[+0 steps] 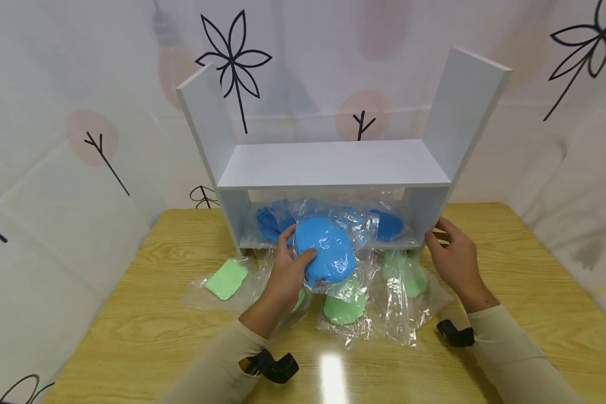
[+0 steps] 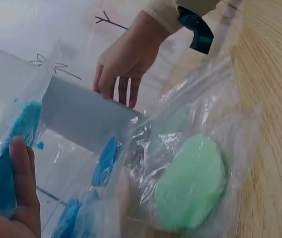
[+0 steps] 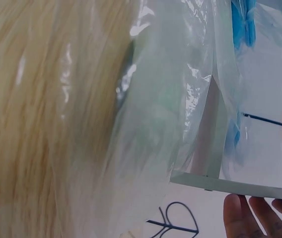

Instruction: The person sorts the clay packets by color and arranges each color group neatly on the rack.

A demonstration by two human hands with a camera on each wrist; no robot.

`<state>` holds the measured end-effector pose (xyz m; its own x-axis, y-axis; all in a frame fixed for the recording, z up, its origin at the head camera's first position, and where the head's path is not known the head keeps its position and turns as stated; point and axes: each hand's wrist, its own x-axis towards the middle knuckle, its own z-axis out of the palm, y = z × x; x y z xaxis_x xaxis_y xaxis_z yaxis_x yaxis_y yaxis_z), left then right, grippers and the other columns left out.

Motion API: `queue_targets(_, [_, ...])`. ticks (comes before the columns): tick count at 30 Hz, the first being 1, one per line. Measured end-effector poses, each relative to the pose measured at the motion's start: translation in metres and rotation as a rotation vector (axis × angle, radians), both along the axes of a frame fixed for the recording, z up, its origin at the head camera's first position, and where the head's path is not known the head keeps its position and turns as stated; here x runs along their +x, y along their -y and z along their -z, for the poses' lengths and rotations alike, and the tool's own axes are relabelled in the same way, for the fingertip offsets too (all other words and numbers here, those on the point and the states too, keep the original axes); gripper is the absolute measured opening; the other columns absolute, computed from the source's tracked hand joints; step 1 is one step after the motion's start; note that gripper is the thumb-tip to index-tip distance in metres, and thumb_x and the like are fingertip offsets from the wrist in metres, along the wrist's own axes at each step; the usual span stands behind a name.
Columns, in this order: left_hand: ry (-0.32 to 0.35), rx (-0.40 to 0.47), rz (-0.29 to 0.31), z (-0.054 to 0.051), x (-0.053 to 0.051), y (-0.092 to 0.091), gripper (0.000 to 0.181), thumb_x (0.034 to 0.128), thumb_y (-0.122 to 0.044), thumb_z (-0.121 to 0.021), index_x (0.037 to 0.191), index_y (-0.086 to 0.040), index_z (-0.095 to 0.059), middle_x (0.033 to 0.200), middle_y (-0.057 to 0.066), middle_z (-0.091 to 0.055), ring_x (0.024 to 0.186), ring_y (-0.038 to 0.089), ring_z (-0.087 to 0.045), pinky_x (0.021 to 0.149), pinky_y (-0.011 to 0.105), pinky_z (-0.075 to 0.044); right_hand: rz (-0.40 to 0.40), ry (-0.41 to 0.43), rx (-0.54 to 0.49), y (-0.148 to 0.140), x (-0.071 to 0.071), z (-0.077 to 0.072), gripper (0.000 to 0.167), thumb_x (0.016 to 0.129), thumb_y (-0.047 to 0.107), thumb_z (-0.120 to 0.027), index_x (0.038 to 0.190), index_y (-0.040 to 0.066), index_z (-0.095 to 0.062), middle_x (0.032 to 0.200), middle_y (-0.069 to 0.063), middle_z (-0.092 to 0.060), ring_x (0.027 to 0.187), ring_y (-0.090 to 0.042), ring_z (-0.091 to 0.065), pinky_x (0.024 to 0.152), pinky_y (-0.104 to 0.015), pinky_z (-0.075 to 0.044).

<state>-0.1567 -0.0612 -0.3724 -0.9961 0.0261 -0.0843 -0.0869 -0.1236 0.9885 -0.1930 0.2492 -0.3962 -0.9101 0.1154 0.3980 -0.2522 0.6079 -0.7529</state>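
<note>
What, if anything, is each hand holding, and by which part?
Left hand: bagged blue piece, by its left edge, thumb in front. Right hand: touches the shelf's right side panel; whether it grips cannot be told.

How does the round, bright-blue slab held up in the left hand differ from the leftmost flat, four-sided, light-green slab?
Colour: the round, bright-blue slab is blue; the four-sided, light-green slab is pale green.
Shape: the blue slab's outline is rounded; the green slab has straighter sides and corners.
Pose: the left hand holds the blue slab up; the green slab lies on the wooden table.
Shared: both are in clear plastic.
</note>
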Motion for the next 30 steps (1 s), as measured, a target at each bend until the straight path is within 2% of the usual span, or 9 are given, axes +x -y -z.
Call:
queue_targets(4, [0.006, 0.025, -0.033, 0.001, -0.004, -0.014, 0.079, 0.0908, -0.002, -0.057, 0.156, -0.027, -0.020, 0.157, 0.024, -0.029, 0.137, 0.044, -0.044, 0.102, 0.049, -0.053, 0.001, 0.005, 0.000, 0.001, 0.000, 0.000, 0.046, 0.103, 0.023, -0.050, 0.144, 0.001, -0.051, 0.137, -0.025, -0.058, 0.114, -0.042, -0.062, 0.075, 0.002, -0.038])
queue_targets(8, [0.004, 0.015, -0.041, 0.003, -0.006, -0.024, 0.086, 0.0857, -0.002, -0.059, 0.156, -0.030, -0.018, 0.164, 0.020, -0.014, 0.149, 0.041, -0.027, 0.103, 0.044, -0.047, 0.001, 0.012, -0.005, 0.001, 0.001, 0.000, 0.046, 0.104, 0.023, -0.050, 0.144, 0.001, -0.051, 0.138, -0.025, -0.058, 0.115, -0.043, -0.062, 0.076, 0.001, -0.038])
queue_targets(10, [-0.003, -0.002, -0.050, 0.002, -0.008, -0.028, 0.089, 0.0834, -0.001, -0.060, 0.156, -0.032, -0.018, 0.167, 0.016, -0.006, 0.153, 0.039, -0.014, 0.095, 0.039, -0.048, 0.000, 0.017, -0.008, 0.001, 0.001, -0.001, 0.047, 0.104, 0.024, -0.049, 0.145, 0.001, -0.051, 0.138, -0.025, -0.057, 0.116, -0.043, -0.062, 0.076, 0.000, -0.038])
queue_targets(12, [-0.016, -0.013, -0.059, 0.002, -0.011, -0.033, 0.092, 0.0816, 0.000, -0.060, 0.156, -0.032, -0.018, 0.168, 0.014, -0.004, 0.153, 0.039, -0.014, 0.080, 0.032, -0.048, 0.001, 0.019, -0.009, 0.000, 0.001, -0.001, 0.047, 0.104, 0.024, -0.049, 0.145, 0.002, -0.050, 0.138, -0.025, -0.057, 0.116, -0.043, -0.062, 0.076, 0.000, -0.038])
queue_targets(14, [-0.034, -0.020, -0.065, 0.000, -0.015, -0.038, 0.094, 0.0810, 0.002, -0.061, 0.157, -0.032, -0.017, 0.168, 0.013, -0.003, 0.148, 0.037, -0.026, 0.065, 0.027, -0.045, 0.004, 0.016, -0.011, 0.000, 0.000, -0.001, 0.047, 0.104, 0.024, -0.049, 0.145, 0.002, -0.050, 0.139, -0.024, -0.057, 0.116, -0.043, -0.062, 0.077, 0.000, -0.038])
queue_targets(17, [-0.048, -0.030, -0.060, 0.000, -0.021, -0.046, 0.095, 0.0816, 0.002, -0.061, 0.158, -0.031, -0.015, 0.168, 0.013, -0.004, 0.109, 0.030, -0.054, 0.054, 0.023, -0.041, 0.004, 0.007, -0.011, -0.001, 0.000, 0.000, 0.046, 0.103, 0.023, -0.049, 0.144, 0.001, -0.051, 0.138, -0.025, -0.058, 0.115, -0.043, -0.062, 0.076, 0.001, -0.038])
queue_targets(21, [-0.047, -0.045, -0.048, 0.001, -0.028, -0.054, 0.099, 0.0821, 0.004, -0.063, 0.159, -0.030, -0.012, 0.168, 0.010, -0.003, 0.079, 0.020, -0.050, 0.054, 0.025, -0.045, 0.002, -0.002, -0.009, 0.000, 0.000, 0.001, 0.045, 0.103, 0.022, -0.050, 0.143, 0.001, -0.052, 0.136, -0.025, -0.059, 0.114, -0.043, -0.063, 0.076, 0.002, -0.038])
queue_targets(26, [-0.029, -0.092, -0.041, 0.000, -0.036, -0.063, 0.104, 0.0797, 0.005, -0.065, 0.160, -0.032, -0.010, 0.167, 0.012, -0.009, 0.100, 0.029, -0.055, 0.055, 0.025, -0.048, 0.005, -0.003, -0.017, 0.000, -0.001, 0.000, 0.045, 0.103, 0.022, -0.050, 0.143, 0.001, -0.052, 0.136, -0.025, -0.059, 0.114, -0.044, -0.063, 0.076, 0.002, -0.038])
queue_targets(30, [-0.021, -0.140, -0.035, -0.002, -0.042, -0.069, 0.108, 0.0779, 0.006, -0.063, 0.160, -0.034, -0.006, 0.167, 0.012, -0.009, 0.100, 0.032, -0.055, 0.052, 0.023, -0.043, 0.005, -0.007, -0.018, -0.001, -0.001, -0.001, 0.046, 0.103, 0.022, -0.050, 0.143, 0.001, -0.052, 0.136, -0.026, -0.059, 0.113, -0.044, -0.064, 0.075, 0.002, -0.038])
